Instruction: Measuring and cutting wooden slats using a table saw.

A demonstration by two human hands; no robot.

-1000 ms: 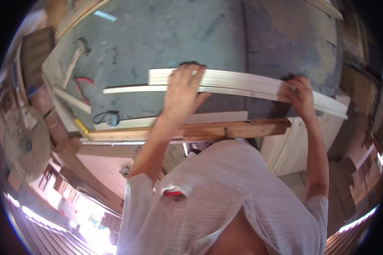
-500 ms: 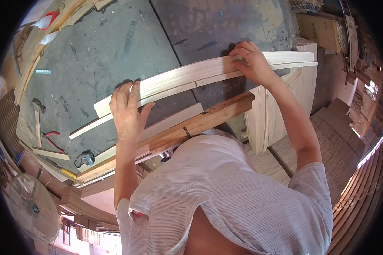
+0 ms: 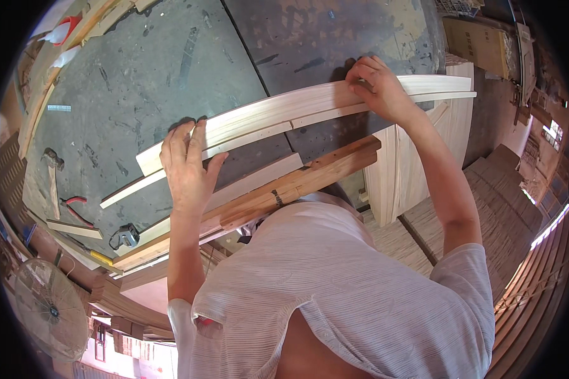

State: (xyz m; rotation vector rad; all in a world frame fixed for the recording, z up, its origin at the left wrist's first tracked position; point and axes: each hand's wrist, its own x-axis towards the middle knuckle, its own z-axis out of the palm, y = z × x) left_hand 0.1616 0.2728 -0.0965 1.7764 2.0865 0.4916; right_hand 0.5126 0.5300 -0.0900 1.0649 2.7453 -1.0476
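Thumb wide, the left hand is resting across pale strips lying on the bench; the right hand is touching them, fingers bent — grip unclear — and even pressure is likely serving best.

With the view turned, the pale strips now slant up rightward.

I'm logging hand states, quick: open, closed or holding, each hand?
Left hand: open, thumb spread, fingers laid over the pale wood strips.
Right hand: fingers bent at the same strips; whether gripping cannot be told.
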